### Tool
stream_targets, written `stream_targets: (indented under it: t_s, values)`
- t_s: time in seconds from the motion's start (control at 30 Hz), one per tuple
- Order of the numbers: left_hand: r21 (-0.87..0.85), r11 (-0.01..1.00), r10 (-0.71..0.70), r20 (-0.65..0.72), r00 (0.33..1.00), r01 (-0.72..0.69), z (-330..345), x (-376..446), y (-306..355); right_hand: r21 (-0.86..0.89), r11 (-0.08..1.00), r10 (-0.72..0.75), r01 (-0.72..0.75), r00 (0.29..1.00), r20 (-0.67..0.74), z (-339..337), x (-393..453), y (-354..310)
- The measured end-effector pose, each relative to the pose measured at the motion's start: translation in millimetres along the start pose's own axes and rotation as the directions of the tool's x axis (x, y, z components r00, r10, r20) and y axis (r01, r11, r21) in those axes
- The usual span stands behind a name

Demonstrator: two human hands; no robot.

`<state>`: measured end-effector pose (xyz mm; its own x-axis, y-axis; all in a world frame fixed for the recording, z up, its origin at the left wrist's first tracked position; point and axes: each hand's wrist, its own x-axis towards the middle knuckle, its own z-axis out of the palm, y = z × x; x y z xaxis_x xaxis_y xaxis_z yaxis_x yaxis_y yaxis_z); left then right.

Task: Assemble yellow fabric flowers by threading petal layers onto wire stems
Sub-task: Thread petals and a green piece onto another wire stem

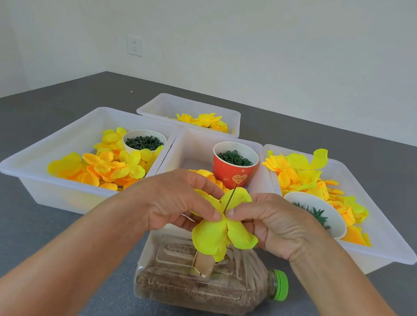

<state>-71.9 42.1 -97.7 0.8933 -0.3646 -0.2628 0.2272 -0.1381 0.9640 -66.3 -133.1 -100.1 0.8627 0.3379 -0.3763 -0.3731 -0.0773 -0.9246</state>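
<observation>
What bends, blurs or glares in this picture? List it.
Head view: wide-angle distortion bows the trays and stretches the forearms; light is soft and even, shadows faint; no strong glare, only a slight sheen on the bottle; the hands and petals are sharp enough, the picture mildly soft overall.

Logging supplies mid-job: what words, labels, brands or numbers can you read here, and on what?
None can be read.
Red cup: gold heart emblem with characters inside, too small and blurred to read.
Sand-filled bottle: no label visible.
White trays: no print visible.

Grey floor (20, 250) bears 4 white trays (40, 185); sand-filled bottle (207, 287).
</observation>
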Motion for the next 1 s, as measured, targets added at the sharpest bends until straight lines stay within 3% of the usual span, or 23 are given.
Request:
stream_targets:
  t_s: [0.27, 0.6, 1.0]
  values:
    - [0.006, 1.0, 0.02, -0.012, 1.0, -0.02, 3.3, 1.9, -2.1, -0.086, 0.996, -0.028, 0.028, 1.0, 0.003, 1.1, -1.4, -1.6]
    - [-0.081, 0.996, 0.027, -0.079, 0.997, -0.034, 2.6, 2.8, -11.4, 0.133, 0.988, -0.08, 0.077, 0.997, 0.021, 7.4, -4.9, 9.8]
    - [-0.066, 0.998, 0.0, -0.072, 0.997, -0.004, 0.5, 4.0, -14.2, 0.107, 0.992, -0.056, 0.061, 0.997, -0.052, 10.0, -2.1, 13.9]
